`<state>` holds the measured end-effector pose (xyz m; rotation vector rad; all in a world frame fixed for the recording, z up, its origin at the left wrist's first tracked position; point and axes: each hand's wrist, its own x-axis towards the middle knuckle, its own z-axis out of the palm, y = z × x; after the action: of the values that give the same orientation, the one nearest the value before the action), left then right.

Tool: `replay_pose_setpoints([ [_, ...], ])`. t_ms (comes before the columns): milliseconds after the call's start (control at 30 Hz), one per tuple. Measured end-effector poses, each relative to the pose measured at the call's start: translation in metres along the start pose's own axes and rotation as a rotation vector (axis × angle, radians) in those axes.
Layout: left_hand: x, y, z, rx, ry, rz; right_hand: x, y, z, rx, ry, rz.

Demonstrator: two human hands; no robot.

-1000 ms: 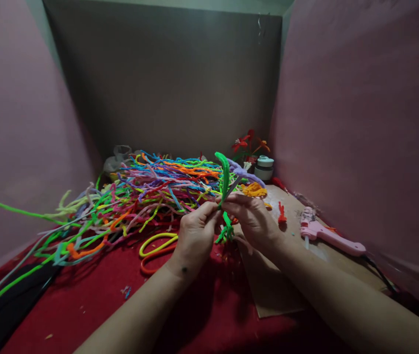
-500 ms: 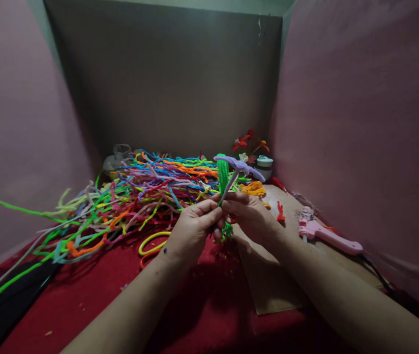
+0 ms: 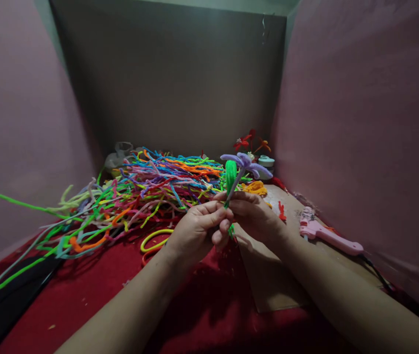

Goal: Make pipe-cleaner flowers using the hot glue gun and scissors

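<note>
A purple pipe-cleaner flower (image 3: 244,164) tilts to the right on its stem, with a green pipe-cleaner leaf (image 3: 230,174) upright beside the stem. My left hand (image 3: 207,223) is closed, thumb and fingers pinching the stem low down. My right hand (image 3: 252,211) meets it from the other side, its fingers closed on the stem just under the leaf and blossom. Fingers hide the exact spot where leaf and stem join. Below the hands, part of a green pipe-cleaner piece (image 3: 231,230) shows.
A heap of coloured pipe cleaners (image 3: 165,184) lies behind and left. Scissors with yellow and red handles (image 3: 154,239) rest on the red cloth (image 3: 121,314). On the right, a pink glue gun (image 3: 329,237) lies on cardboard (image 3: 268,290); red flowers (image 3: 244,142) stand behind.
Both hands have shifted slightly right. The flower has turned so more of its petals show, and the leaf has moved right with it.
</note>
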<state>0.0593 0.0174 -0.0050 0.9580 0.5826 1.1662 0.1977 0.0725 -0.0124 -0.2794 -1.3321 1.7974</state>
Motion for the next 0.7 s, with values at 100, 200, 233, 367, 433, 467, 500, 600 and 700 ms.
replay_pose_setpoints([
  [100, 0.0, -0.001, -0.002, -0.045, -0.061, -0.028, 0.0, 0.001, -0.001, 0.02, -0.029, 0.027],
  [200, 0.001, 0.001, -0.003, 0.051, -0.061, -0.038, 0.001, 0.002, -0.001, 0.012, -0.005, 0.012],
  [233, 0.001, 0.001, -0.002, 0.141, -0.036, -0.023, 0.001, 0.002, -0.001, 0.006, 0.012, 0.011],
  [367, 0.001, -0.003, -0.001, 0.829, 0.221, 0.292, 0.002, 0.005, 0.0, -0.04, 0.107, -0.068],
  [433, 0.001, -0.009, -0.003, 1.186, 0.344, 0.532, 0.002, 0.007, 0.002, -0.083, 0.172, -0.142],
  [467, 0.0, -0.011, -0.004, 1.305, 0.368, 0.619, 0.002, 0.009, 0.002, -0.107, 0.2, -0.171],
  [500, 0.0, -0.013, -0.006, 1.389, 0.371, 0.676, 0.002, 0.01, 0.003, -0.129, 0.216, -0.192],
  [600, 0.001, -0.014, -0.008, 1.427, 0.368, 0.684, 0.001, 0.011, 0.006, -0.195, 0.225, -0.234],
  [700, 0.002, -0.008, -0.005, 1.185, 0.382, 0.515, 0.001, 0.009, 0.006, -0.3, 0.23, -0.217],
])
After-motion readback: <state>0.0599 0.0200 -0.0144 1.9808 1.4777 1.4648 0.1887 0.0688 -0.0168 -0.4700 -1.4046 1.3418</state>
